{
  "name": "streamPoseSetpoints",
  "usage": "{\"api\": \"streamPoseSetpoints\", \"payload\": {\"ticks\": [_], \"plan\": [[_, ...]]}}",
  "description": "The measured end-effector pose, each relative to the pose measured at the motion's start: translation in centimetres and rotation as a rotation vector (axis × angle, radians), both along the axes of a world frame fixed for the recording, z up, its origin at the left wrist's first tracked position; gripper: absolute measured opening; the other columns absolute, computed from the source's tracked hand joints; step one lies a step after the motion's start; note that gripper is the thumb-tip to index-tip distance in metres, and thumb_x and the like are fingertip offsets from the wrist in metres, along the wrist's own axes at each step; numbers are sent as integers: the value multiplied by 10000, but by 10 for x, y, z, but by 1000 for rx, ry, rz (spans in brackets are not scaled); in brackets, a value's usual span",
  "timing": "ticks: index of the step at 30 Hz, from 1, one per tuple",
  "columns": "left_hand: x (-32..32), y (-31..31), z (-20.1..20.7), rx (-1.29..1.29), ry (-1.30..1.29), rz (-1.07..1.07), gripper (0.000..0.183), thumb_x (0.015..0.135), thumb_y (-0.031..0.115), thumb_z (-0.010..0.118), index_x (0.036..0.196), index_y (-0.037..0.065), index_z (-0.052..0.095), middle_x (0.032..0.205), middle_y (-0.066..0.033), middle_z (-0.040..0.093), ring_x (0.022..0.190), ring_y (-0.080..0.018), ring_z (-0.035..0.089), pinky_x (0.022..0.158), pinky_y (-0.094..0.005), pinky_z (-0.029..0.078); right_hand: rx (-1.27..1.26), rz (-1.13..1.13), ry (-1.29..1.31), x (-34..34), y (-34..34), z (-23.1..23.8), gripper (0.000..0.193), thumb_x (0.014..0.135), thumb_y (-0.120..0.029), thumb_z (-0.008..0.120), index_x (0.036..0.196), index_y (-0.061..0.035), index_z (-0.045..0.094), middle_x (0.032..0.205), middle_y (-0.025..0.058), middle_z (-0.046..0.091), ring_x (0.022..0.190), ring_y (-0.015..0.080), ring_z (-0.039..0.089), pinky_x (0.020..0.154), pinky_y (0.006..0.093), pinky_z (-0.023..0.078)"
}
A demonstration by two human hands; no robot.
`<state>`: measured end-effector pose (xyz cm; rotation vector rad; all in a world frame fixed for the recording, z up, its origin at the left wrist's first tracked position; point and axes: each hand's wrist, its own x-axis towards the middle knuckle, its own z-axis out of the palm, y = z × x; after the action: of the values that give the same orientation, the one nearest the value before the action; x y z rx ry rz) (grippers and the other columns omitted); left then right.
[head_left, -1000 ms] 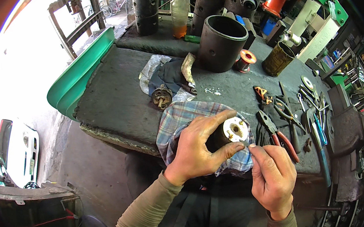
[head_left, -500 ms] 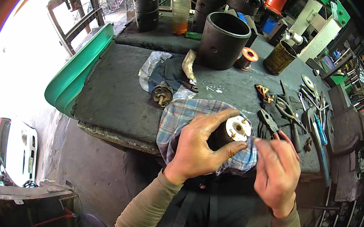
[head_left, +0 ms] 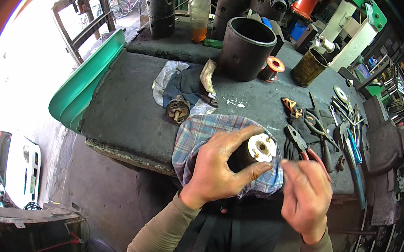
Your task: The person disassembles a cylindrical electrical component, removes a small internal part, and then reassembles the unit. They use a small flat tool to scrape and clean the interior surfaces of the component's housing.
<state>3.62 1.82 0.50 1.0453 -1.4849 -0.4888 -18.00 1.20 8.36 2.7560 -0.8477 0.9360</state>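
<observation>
My left hand (head_left: 220, 165) grips a dark cylindrical part (head_left: 255, 151) with a white end cap, fingers above and thumb below. The part rests on a plaid cloth (head_left: 198, 133) at the near edge of the dark workbench (head_left: 122, 109). My right hand (head_left: 306, 196) hovers just right of the end cap, apart from it, fingertips pinched together; whether something small sits between them I cannot tell.
Pliers with red handles (head_left: 306, 147) and several other hand tools (head_left: 342, 122) lie to the right. A small rusty motor part (head_left: 177, 110), rags, a big black cylinder (head_left: 245, 46), a red wire spool (head_left: 271, 67), a plastic bottle (head_left: 199, 12) and a green chute (head_left: 86, 81) stand farther back.
My right hand has pulled away from the white end cap, moving right and down. My left hand keeps its hold on the part.
</observation>
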Motion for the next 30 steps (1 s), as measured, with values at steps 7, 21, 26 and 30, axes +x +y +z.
{"api": "streamPoseSetpoints", "payload": {"ticks": [7, 21, 26, 30], "plan": [[0, -1, 0, -16, -8, 3, 686, 780, 284, 961, 1378, 49, 721, 1223, -154, 783, 1053, -305, 754, 949, -389, 573, 14, 35, 15, -1, 6, 0, 406, 787, 38, 738, 1192, 54, 753, 947, 144, 644, 711, 294, 594, 635, 391, 484], [1, -1, 8, 21, -62, 4, 679, 752, 337, 965, 1325, 48, 744, 1193, -131, 788, 1007, -303, 746, 924, -388, 579, 86, -6, 22, -1, 5, 17, 279, 831, 88, 728, 1102, 47, 776, 1048, 186, 719, 847, 357, 708, 747, 420, 577], [3, -4, 6, -10, -77, 6, 690, 739, 353, 979, 1302, 28, 749, 1206, -137, 789, 1037, -312, 751, 943, -398, 583, 87, 57, 0, 3, -1, 17, 213, 870, 42, 734, 1079, 53, 774, 966, 173, 697, 714, 325, 646, 632, 404, 527], [3, -9, 7, -27, -78, -31, 703, 720, 354, 993, 1274, -3, 750, 1188, -151, 795, 1019, -315, 759, 931, -402, 586, 111, 34, 20, -1, -6, 19, 220, 877, 38, 729, 1092, 52, 776, 964, 169, 693, 695, 312, 634, 615, 408, 515]]}}
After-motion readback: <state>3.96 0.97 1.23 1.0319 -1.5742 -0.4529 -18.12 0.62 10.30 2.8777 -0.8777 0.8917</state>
